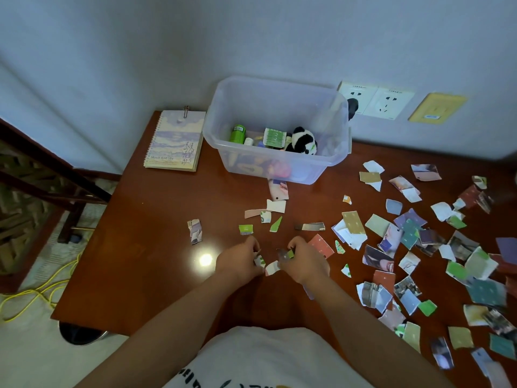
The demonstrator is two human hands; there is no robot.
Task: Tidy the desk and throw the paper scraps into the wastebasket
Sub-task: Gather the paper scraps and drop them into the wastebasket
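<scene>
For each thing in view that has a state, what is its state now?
left hand: grips paper scraps
right hand: grips paper scraps too
loose scraps: scattered on desk
clear bin: upright, no lid, partly filled
notebook: closed, lying flat

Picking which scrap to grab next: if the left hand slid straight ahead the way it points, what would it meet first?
Probably the small green scrap just beyond the left hand; the clear bin lies farther on.

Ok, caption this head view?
Left hand and right hand pinch paper scraps over the desk near a clear bin.
</scene>
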